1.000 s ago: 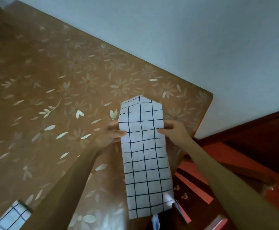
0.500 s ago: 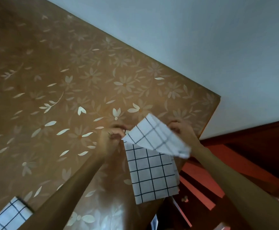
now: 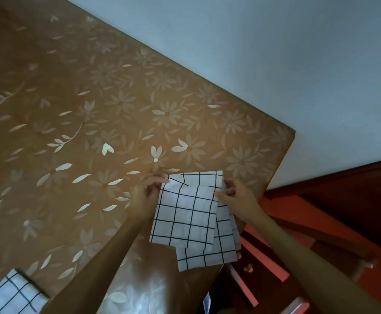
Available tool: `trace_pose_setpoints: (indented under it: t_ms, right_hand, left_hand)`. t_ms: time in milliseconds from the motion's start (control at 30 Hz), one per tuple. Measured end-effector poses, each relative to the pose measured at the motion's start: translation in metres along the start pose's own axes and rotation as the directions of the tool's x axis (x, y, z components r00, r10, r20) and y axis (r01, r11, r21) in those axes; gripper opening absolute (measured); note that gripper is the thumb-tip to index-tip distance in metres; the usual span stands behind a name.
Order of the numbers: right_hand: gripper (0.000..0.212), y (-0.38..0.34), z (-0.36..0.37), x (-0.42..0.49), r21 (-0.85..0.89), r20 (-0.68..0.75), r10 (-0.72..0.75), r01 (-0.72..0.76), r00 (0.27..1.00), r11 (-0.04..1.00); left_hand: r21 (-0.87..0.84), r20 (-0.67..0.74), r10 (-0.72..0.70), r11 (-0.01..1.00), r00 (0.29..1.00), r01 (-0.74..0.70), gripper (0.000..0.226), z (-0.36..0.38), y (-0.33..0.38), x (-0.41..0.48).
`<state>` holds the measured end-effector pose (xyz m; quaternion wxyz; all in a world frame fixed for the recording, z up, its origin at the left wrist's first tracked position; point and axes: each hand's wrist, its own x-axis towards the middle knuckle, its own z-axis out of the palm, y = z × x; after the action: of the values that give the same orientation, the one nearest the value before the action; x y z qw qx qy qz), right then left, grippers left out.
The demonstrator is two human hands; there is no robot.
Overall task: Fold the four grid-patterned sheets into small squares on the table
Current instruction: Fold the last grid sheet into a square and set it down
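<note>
From the head camera, a grid-patterned sheet [image 3: 188,215] lies on the table [image 3: 89,123] near its right-hand corner, close to the near edge. It is folded over on itself. The upper layer sits slightly askew on the lower one, so a strip of the lower layer shows past it along the right side and at the bottom, where it reaches the table's edge. The top edge of the fold is a little rumpled.

The left hand [image 3: 145,196] is at the sheet's upper left corner, fingers curled and pinching the edge there. The right hand [image 3: 238,196] is at the upper right side – its thumb lies on top of the cloth and its fingers are curled round the edge, so it too holds the sheet. Both forearms reach in from the bottom of the picture.

A second sheet [image 3: 10,295], already folded small, lies at the table's lower left, well apart from the hands and partly cut off by the picture's border.

The table has a brown cover printed with pale flowers. Behind it is a plain pale wall [image 3: 275,60] – to the right, below the table's corner, stands red wooden furniture [image 3: 343,214].
</note>
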<state>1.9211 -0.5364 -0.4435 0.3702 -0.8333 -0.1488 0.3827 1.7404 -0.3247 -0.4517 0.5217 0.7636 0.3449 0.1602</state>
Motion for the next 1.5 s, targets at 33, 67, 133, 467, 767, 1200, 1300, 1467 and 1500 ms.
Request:
trace_pose_setpoints:
  t_ms: [33, 67, 133, 467, 767, 1200, 1300, 1467, 1500]
  right_hand:
    - [0.051, 0.001, 0.003, 0.000, 0.004, -0.021, 0.005, -0.005, 1.000, 1.000]
    - [0.053, 0.001, 0.007, 0.000, 0.008, -0.038, 0.010, -0.009, 0.999, 1.000]
    - [0.052, -0.003, 0.014, -0.001, 0.016, -0.059, 0.026, -0.025, 0.998, 1.000]
    - [0.046, -0.002, 0.010, -0.009, -0.070, -0.102, 0.011, -0.018, 0.995, 0.997]
    - [0.050, 0.008, -0.001, -0.028, -0.299, -0.131, -0.021, -0.020, 0.991, 0.954]
    - [0.063, 0.029, 0.003, -0.053, -0.297, -0.085, 0.176, -0.193, 0.981, 0.935]
    - [0.063, 0.036, -0.007, -0.058, -0.220, -0.120, 0.195, -0.218, 0.973, 0.951]
    - [0.058, 0.046, -0.015, -0.062, 0.006, -0.078, 0.312, -0.313, 0.947, 0.950]
    - [0.064, 0.047, -0.013, -0.063, 0.025, -0.085, 0.310, -0.309, 0.947, 0.951]
  left_hand:
    - [0.001, -0.021, -0.085, 0.996, 0.996, 0.085, 0.028, 0.000, 0.005, -0.005]
    - [-0.008, -0.013, -0.198, 0.980, 0.980, 0.197, 0.020, 0.000, 0.009, -0.010]
    - [-0.038, 0.050, -0.398, 0.916, 0.916, 0.400, 0.025, 0.001, 0.013, -0.019]
    - [0.131, 0.076, -0.459, 0.885, 0.885, 0.447, 0.019, 0.007, 0.015, -0.018]
    - [0.517, 0.021, -0.266, 0.828, 0.964, 0.217, 0.038, 0.015, 0.023, -0.031]
    - [0.583, 0.402, -0.102, 0.795, 0.910, -0.168, 0.023, 0.039, 0.057, 0.024]
    - [0.363, 0.419, -0.133, 0.931, 0.898, -0.032, 0.018, 0.022, 0.049, 0.025]
    - [0.007, 0.422, -0.164, 0.984, 0.891, 0.178, 0.009, -0.015, 0.045, 0.009]
    - [-0.029, 0.432, -0.208, 0.969, 0.878, 0.244, 0.012, -0.018, 0.042, 0.006]
